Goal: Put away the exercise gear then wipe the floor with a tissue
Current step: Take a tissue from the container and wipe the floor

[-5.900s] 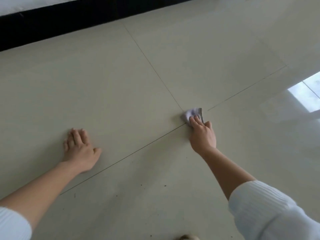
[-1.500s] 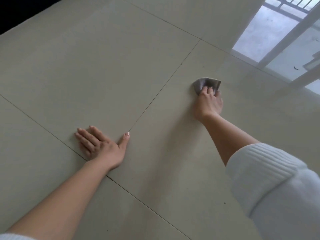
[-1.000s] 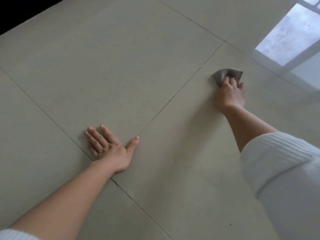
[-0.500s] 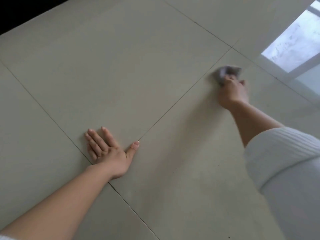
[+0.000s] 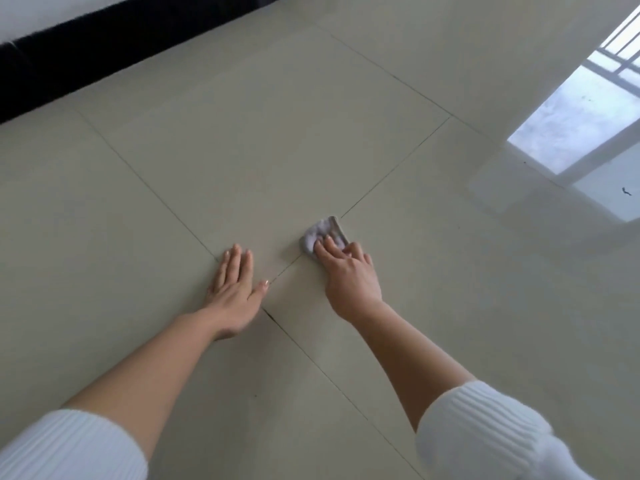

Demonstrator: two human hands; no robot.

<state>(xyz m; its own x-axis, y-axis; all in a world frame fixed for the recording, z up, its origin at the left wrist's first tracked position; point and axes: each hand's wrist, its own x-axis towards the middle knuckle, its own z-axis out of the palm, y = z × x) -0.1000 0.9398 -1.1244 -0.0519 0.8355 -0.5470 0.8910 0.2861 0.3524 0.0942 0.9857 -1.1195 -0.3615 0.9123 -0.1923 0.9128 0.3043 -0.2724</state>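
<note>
On the floor [image 5: 277, 140], just right of centre in the head view: grey tissue [image 5: 322, 233], crumpled into a small wad, one flat folded edge on its far side. It sits on a thin grout line [image 5: 398, 164] that runs from the upper right down toward the hands.

Right hand [image 5: 348, 277]: palm down, fingers [image 5: 323, 247] bent over the near half of the tissue, gripping it and pressing it against the tile. Far half of the wad shows beyond the fingertips.

Left hand [image 5: 233, 289]: flat on the floor just left of the right hand, not touching it. Fingers straight and close together, thumb splayed out to the right. It holds nothing. The palm covers the point where two grout lines cross; the thumb tip lies near the line that carries the tissue.

Both forearms bare; white ribbed sleeves [image 5: 485, 434] pushed up near the elbows at the bottom corners.

Surface: large beige tiles, glossy, dark thin joints. A few small dark specks [image 5: 255, 395] on the near tile between the arms. Bright reflection of a barred window [image 5: 568, 133] on the tiles at right. A black skirting band [image 5: 104, 46] runs along the upper left, with pale wall [image 5: 41, 12] above it.
</note>
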